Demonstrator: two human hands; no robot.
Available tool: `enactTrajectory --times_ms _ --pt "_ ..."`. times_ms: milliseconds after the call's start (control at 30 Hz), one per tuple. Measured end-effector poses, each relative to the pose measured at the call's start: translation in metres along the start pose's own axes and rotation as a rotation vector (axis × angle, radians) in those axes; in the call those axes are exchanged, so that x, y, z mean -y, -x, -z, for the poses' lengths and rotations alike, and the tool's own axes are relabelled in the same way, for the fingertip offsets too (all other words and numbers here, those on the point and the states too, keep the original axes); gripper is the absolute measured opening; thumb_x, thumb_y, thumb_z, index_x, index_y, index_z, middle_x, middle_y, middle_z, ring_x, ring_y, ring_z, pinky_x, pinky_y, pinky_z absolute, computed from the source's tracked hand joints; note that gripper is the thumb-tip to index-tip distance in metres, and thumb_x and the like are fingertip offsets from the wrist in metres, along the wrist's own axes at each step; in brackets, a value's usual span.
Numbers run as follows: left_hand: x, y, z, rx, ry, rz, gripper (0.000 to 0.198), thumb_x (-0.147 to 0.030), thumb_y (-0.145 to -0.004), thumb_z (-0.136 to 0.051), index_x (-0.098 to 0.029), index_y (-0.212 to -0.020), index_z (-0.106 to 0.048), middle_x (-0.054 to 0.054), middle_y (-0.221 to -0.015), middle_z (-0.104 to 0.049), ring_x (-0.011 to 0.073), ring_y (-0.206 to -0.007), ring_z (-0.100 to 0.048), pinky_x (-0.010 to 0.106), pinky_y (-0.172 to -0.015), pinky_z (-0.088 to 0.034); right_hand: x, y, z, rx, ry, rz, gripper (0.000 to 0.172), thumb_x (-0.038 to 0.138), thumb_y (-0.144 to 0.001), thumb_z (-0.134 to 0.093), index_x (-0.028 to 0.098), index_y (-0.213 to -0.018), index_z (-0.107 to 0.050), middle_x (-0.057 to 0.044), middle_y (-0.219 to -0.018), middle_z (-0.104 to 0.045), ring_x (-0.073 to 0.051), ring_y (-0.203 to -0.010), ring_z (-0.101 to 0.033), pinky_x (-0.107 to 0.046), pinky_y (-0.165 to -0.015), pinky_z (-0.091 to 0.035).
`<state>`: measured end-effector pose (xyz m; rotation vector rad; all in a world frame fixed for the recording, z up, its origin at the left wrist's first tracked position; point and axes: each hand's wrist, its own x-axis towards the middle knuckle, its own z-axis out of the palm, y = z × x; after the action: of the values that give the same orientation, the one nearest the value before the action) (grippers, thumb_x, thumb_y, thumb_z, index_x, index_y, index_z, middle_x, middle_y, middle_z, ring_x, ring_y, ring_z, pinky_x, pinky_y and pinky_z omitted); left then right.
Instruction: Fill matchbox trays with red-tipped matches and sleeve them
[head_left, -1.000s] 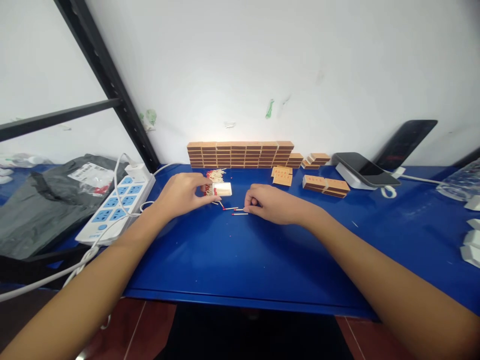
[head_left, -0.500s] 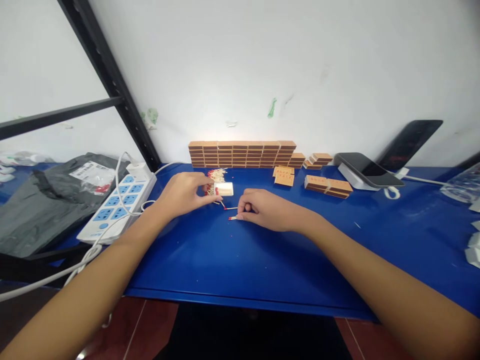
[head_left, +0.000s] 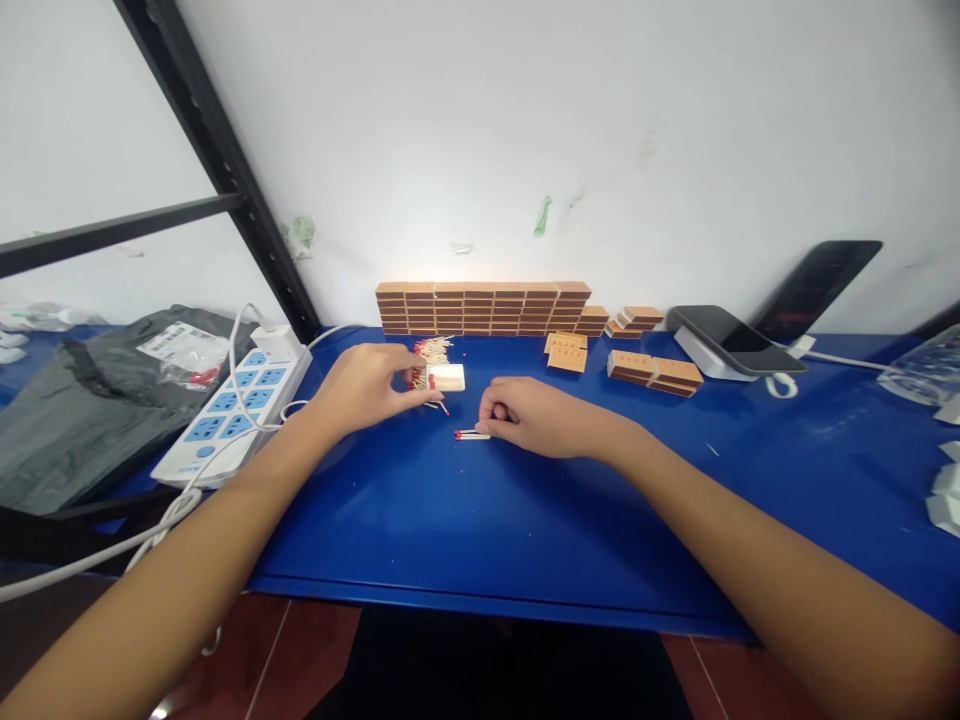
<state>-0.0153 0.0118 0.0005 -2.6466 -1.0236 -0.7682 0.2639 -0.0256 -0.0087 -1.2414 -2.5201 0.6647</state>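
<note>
Bag [head_left: 82,425] was cut off at far left, so I only got part of it. Power strip [head_left: 227,403] sat beside it, partly covered by cable. My left forearm ran up from the bottom-left corner, palm down. Left hand [head_left: 375,385] had thumb and fingers parted around the left end of the tray [head_left: 448,378], thumb on the near side. Couldn't tell whether they gripped it; fingertips were partly lost in the match pile [head_left: 433,348]. Back of the hand hid some of that pile too. Tray was open on the table [head_left: 420,520], matches inside, count unreadable. One loose match [head_left: 445,408] lay just by the thumb. Box wall [head_left: 484,308] stood behind.

Right of the tray, a few matches [head_left: 469,435] pointed heads-left, tails at my right hand [head_left: 544,415]. Thumb and index were closed in a pinch on them, other fingers curled under, wrist low. Couldn't see how many were pinched, or whether they touched the table. Right forearm ran out bottom right. Phone [head_left: 735,335] was further right; clear plastic [head_left: 926,370] got clipped by the edge.
</note>
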Motion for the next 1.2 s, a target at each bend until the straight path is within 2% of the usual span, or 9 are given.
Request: enactTrajectory --times_ms 167,400,633,833,1000,1200 --pt "0.000 0.000 0.000 0.002 0.000 0.003 0.041 -0.061 -0.092 -0.077 -0.020 -0.094 -0.080 0.003 -0.071 -0.072 0.0180 -0.062 -0.063 0.030 -0.059 -0.037 0.008 0.005 0.004 0.025 -0.024 0.005 0.021 0.043 -0.097 -0.071 0.022 -0.097 -0.071 -0.005 -0.098 -0.066 -0.019 -0.087 -0.058 -0.032 -0.075 -0.042" --pt "0.000 0.000 0.000 0.023 0.015 0.012 0.039 -0.059 -0.093 -0.077 -0.020 -0.096 -0.080 0.003 -0.078 -0.075 0.0179 -0.063 -0.063 0.030 -0.061 -0.037 0.020 0.007 0.002 0.072 0.026 -0.049 0.014 0.027 -0.102 -0.065 0.020 -0.091 -0.068 -0.006 -0.100 -0.070 -0.020 -0.089 -0.062 -0.032 -0.076 -0.043" --pt "-0.001 0.000 0.000 0.004 0.004 -0.013 0.040 -0.059 -0.093 -0.077 -0.020 -0.094 -0.080 0.003 -0.073 -0.073 0.0176 -0.061 -0.063 0.030 -0.059 -0.036 0.024 0.008 -0.002 0.096 0.094 -0.044 0.021 0.027 -0.109 -0.054 0.019 -0.096 -0.067 -0.009 -0.109 -0.071 -0.021 -0.091 -0.065 -0.033 -0.080 -0.046" --pt "-0.001 -0.001 0.000 0.025 0.015 0.004 0.039 -0.059 -0.094 -0.076 -0.020 -0.095 -0.080 0.003 -0.074 -0.073 0.0177 -0.062 -0.063 0.030 -0.059 -0.036 0.034 0.007 -0.009 0.097 0.344 -0.090 0.026 0.028 -0.112 -0.046 0.012 -0.109 -0.067 -0.018 -0.119 -0.069 -0.023 -0.087 -0.066 -0.035 -0.073 -0.046" --pt "-0.001 -0.001 0.000 0.032 0.017 0.009 0.042 -0.061 -0.094 -0.074 -0.020 -0.093 -0.080 0.003 -0.073 -0.073 0.0177 -0.061 -0.063 0.031 -0.059 -0.037 0.041 0.007 -0.014 0.085 0.515 -0.044 0.025 0.023 -0.110 -0.047 0.008 -0.114 -0.067 -0.020 -0.115 -0.069 -0.027 -0.090 -0.068 -0.035 -0.071 -0.046" --pt "0.000 -0.001 -0.001 0.042 0.027 0.012 0.041 -0.061 -0.094 -0.074 -0.020 -0.095 -0.080 0.003 -0.076 -0.074 0.0178 -0.062 -0.063 0.031 -0.060 -0.037 0.038 0.007 -0.011 0.051 0.502 -0.046 0.028 0.025 -0.112 -0.043 0.009 -0.114 -0.066 -0.020 -0.117 -0.067 -0.025 -0.089 -0.066 -0.034 -0.070 -0.044"
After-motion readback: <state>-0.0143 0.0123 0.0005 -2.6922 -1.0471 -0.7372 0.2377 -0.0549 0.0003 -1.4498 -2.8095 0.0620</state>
